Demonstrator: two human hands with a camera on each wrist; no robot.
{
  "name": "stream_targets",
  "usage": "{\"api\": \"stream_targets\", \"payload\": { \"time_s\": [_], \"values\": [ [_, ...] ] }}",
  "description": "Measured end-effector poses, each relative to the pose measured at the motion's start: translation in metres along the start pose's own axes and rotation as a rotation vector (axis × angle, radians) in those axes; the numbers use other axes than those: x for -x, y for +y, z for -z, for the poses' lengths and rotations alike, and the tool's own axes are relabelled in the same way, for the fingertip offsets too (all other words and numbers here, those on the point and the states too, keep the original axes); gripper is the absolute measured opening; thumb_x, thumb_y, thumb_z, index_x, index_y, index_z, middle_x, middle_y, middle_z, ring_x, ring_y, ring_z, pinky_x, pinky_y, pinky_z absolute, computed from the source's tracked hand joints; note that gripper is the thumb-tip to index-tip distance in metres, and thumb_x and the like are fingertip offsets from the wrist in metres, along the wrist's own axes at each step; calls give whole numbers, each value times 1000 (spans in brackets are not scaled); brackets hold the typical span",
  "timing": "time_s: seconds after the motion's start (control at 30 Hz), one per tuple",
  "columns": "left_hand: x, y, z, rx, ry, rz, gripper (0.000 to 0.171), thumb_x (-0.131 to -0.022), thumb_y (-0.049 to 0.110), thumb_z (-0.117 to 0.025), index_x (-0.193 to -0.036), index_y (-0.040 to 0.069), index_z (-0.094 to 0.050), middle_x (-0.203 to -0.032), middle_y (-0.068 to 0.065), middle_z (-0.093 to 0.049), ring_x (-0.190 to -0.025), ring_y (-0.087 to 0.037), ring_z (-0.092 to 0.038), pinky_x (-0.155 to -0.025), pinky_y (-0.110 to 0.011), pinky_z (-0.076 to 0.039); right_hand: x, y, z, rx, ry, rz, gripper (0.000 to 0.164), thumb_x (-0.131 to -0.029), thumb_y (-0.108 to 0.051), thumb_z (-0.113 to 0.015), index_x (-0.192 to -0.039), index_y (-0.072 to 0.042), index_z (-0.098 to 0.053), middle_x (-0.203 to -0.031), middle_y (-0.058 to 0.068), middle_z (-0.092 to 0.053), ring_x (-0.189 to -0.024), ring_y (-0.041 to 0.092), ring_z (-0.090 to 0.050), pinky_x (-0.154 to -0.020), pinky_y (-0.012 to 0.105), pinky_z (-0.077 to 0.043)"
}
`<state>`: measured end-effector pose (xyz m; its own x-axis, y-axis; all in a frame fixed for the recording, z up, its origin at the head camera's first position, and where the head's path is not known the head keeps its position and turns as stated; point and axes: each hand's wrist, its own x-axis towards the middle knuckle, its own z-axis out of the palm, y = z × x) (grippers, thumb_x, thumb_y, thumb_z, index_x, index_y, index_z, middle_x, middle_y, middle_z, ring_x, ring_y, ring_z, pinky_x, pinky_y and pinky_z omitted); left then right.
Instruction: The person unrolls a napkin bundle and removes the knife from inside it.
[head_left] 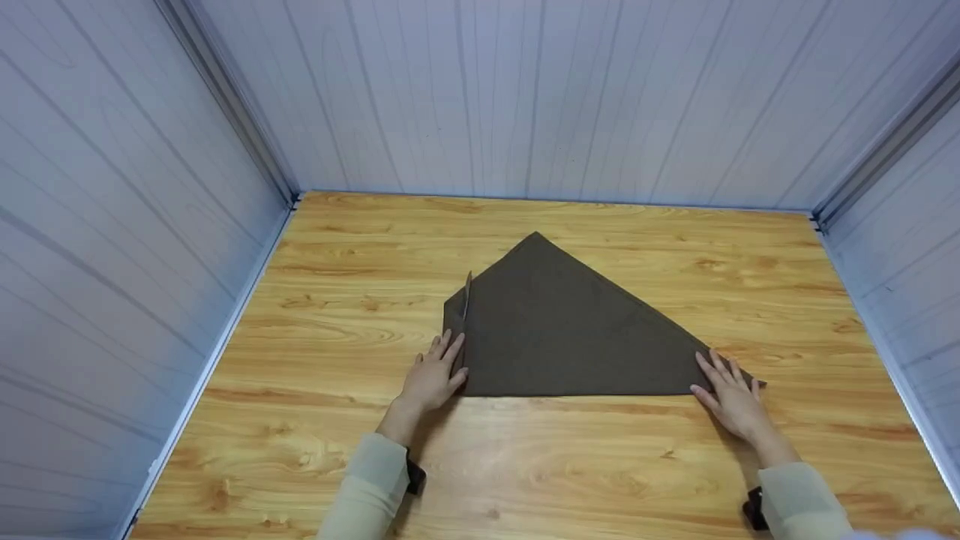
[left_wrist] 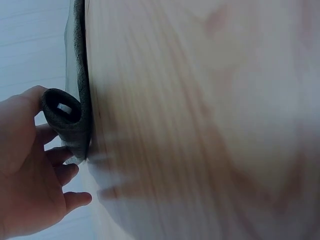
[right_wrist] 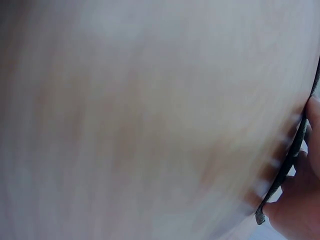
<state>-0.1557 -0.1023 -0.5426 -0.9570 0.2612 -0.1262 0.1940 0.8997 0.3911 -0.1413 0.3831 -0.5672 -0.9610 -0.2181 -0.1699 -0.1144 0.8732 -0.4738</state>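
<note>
A dark brown cloth (head_left: 562,330) lies on the wood-grain surface, with its top corner pointing away and a long tip at the right. Along its left side a strip is folded over, and part of that flap (head_left: 466,296) stands up. My left hand (head_left: 433,379) rests on this folded strip with fingers spread forward. In the left wrist view the fold's near end (left_wrist: 67,112) forms an open loop beside the thumb. Over at the right tip, my right hand (head_left: 735,397) lies on the cloth, fingers extended. The right wrist view shows the cloth's thin edge (right_wrist: 292,150) under that hand.
The wood-grain surface (head_left: 337,270) surrounds the cloth. Pale panelled walls (head_left: 480,97) stand at the back, left and right, with metal corner strips (head_left: 232,97). Dark wrist devices (head_left: 415,476) sit at both sleeve cuffs.
</note>
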Motion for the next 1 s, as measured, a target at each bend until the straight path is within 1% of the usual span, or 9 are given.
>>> {"api": "stream_targets", "payload": {
  "time_s": [0.27,0.47,0.67,0.9,1.0],
  "values": [
    [2,-6,1,32,-5,-2,58,-92,35,-42,-142,13,-23,-144,-15,-18,-131,-33,-16,-99,-53,-20,0,-1,-1,14,-2,-5,66,-92,-45,-38,-143,-9,-15,-145,21,-3,-128,45,4,-90,67,8],
    [4,-9,3,57,9,-6,57,-92,34,-44,-141,13,-24,-144,-17,-20,-130,-35,-16,-98,-55,-20,-1,0,-1,19,3,-2,66,-92,-45,-38,-143,-9,-15,-145,21,-3,-128,45,4,-89,67,8],
    [5,-12,4,52,21,-3,57,-92,34,-44,-141,14,-25,-143,-17,-22,-130,-35,-18,-98,-55,-21,-1,-1,-1,9,-2,-1,67,-92,-45,-38,-143,-9,-14,-145,20,-2,-128,45,5,-89,68,9],
    [8,-15,6,37,31,-14,56,-92,34,-43,-141,15,-25,-141,-18,-25,-129,-36,-21,-97,-55,-22,0,-1,0,1,6,7,65,-92,-43,-39,-142,-9,-16,-145,21,-3,-128,45,4,-89,67,9],
    [8,-17,6,47,35,-13,56,-92,34,-43,-142,15,-24,-141,-18,-26,-129,-35,-21,-98,-54,-22,0,-1,1,5,7,6,65,-92,-43,-39,-142,-9,-16,-145,21,-3,-128,45,4,-89,67,9]
  ]
}}
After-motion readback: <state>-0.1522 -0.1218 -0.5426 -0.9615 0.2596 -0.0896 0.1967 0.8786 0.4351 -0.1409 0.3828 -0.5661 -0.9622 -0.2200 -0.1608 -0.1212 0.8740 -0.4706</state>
